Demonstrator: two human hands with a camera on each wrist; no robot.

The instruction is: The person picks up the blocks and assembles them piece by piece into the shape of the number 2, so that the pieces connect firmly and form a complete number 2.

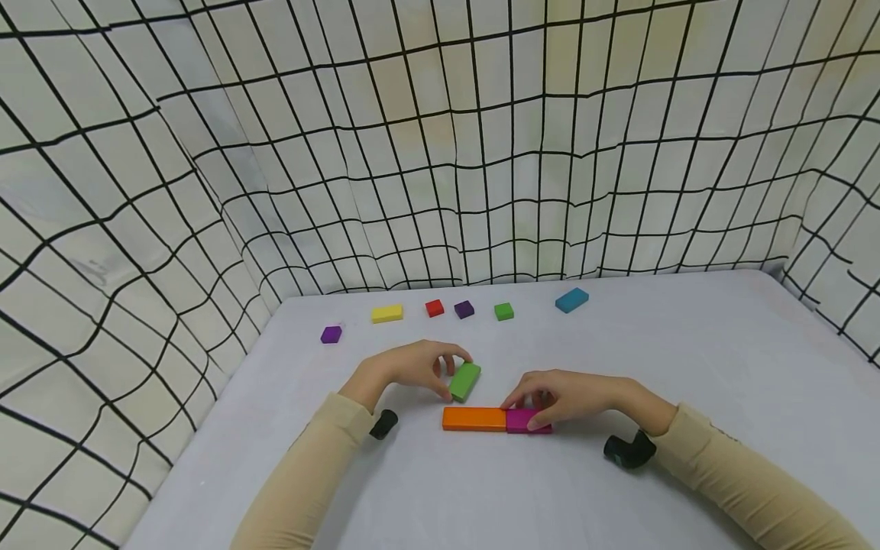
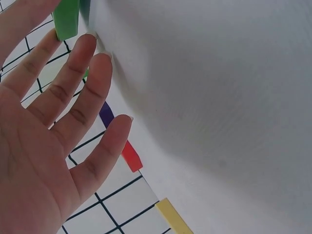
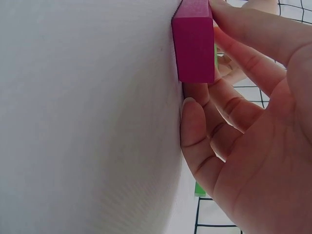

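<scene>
My left hand (image 1: 417,367) pinches a green rectangular block (image 1: 465,382) between thumb and index finger, its other fingers spread free. In the left wrist view that green block (image 2: 67,18) shows at the top, by the fingertips. My right hand (image 1: 567,397) holds a magenta block (image 1: 522,421) by its long sides with thumb and fingers. End to end with the magenta block, on its left, an orange block (image 1: 474,418) lies flat on the table. The magenta block (image 3: 195,48) appears close up in the right wrist view, its end face towards the camera.
Along the back of the white table (image 1: 660,336) lie a purple block (image 1: 331,334), a yellow block (image 1: 387,313), a red block (image 1: 435,308), a dark purple block (image 1: 464,309), a small green block (image 1: 504,311) and a blue block (image 1: 572,300). Black netting (image 1: 481,153) hangs behind.
</scene>
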